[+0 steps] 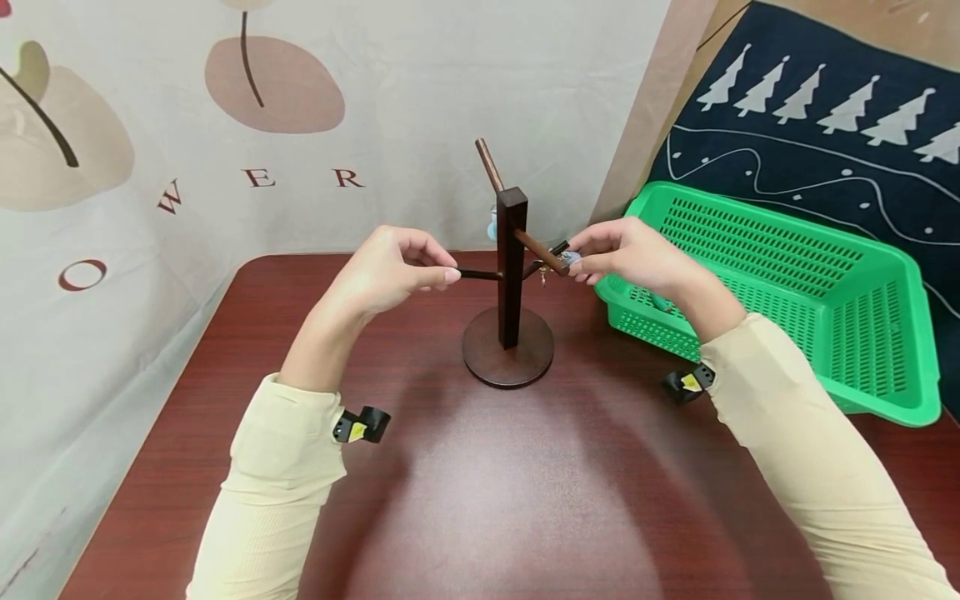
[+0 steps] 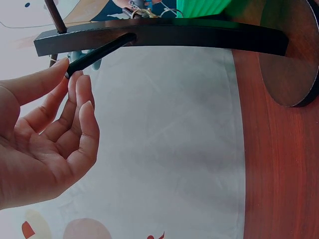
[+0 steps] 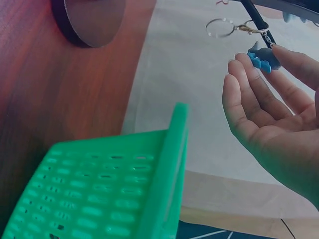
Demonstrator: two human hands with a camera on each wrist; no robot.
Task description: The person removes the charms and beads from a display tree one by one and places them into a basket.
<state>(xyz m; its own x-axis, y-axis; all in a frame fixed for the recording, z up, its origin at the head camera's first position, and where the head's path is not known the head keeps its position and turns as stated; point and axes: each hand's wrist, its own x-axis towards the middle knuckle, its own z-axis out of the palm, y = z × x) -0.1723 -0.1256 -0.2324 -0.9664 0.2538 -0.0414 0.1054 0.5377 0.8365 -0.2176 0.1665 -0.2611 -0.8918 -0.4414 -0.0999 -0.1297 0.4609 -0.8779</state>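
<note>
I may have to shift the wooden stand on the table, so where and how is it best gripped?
Probably low on the post, under the pegs, coming from the near side. It is slim, upright and bare there, while the pegs jut out above and the round base spreads flat below.

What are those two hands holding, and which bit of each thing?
The left hand pinches a dark peg of the stand by its free end. The right hand pinches a keychain by its blue charm.
</note>
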